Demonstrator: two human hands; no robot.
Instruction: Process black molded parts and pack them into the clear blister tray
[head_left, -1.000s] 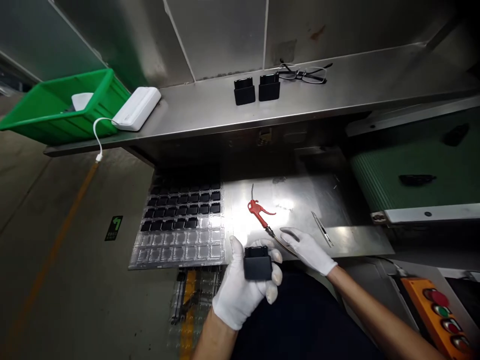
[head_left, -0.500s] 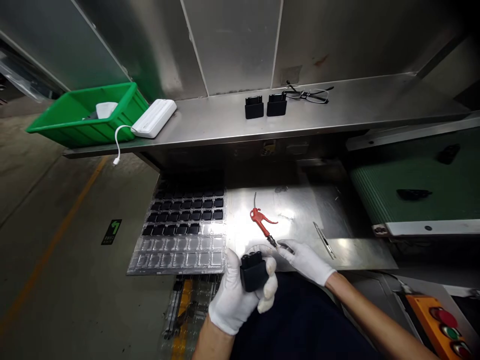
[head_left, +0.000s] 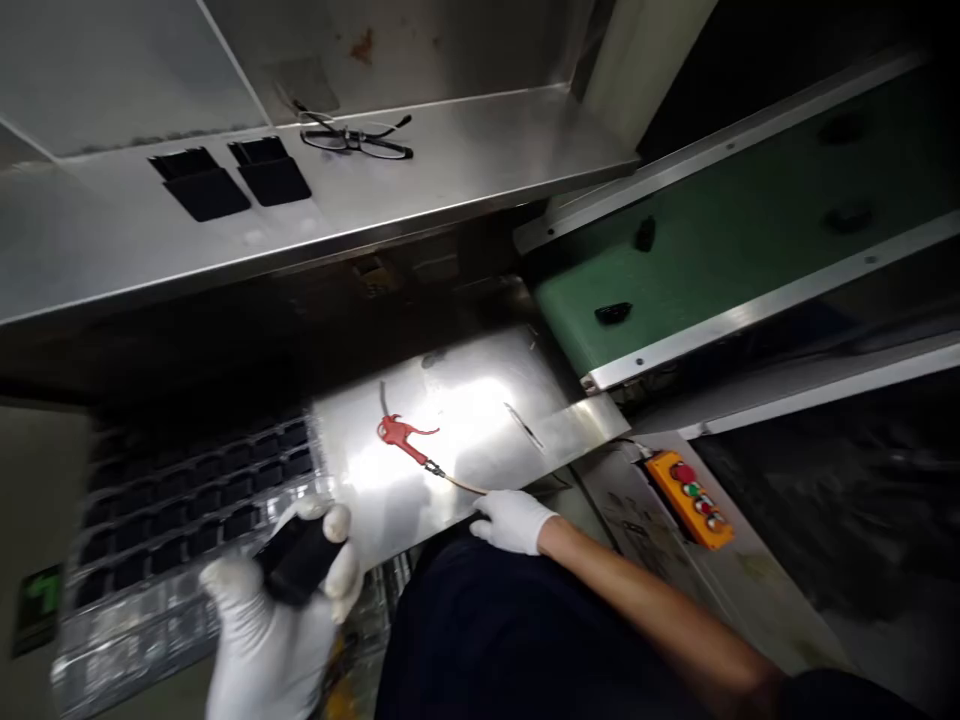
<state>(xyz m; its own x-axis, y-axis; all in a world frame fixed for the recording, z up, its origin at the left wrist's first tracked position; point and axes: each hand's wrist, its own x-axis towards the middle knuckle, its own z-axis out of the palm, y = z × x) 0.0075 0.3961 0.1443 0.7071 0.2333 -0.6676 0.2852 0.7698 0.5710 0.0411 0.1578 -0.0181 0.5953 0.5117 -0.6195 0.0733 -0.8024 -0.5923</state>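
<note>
My left hand (head_left: 274, 620), in a white glove, grips a small black plastic part (head_left: 298, 560) over the near corner of a clear compartment tray (head_left: 112, 640). The tray holds several black parts in its far rows. My right hand (head_left: 511, 520), also gloved, rests at the near edge of the lit steel work plate (head_left: 480, 400), touching the thin hose that leads to a red air blow gun (head_left: 401, 435). Whether the right fingers close on the hose is unclear. Metal tweezers (head_left: 523, 427) lie on the plate to the right of the gun.
Two black parts (head_left: 204, 188) (head_left: 271, 175) and a pair of glasses (head_left: 352, 138) lie on the steel shelf above. A green conveyor belt (head_left: 720, 240) with black pieces on it runs at the right. An orange button box (head_left: 690, 498) sits near my right arm.
The view has swung to the right and tilted, with blur. My left hand has carried the black part leftward over the tray. My right hand has drawn back to the plate's near edge.
</note>
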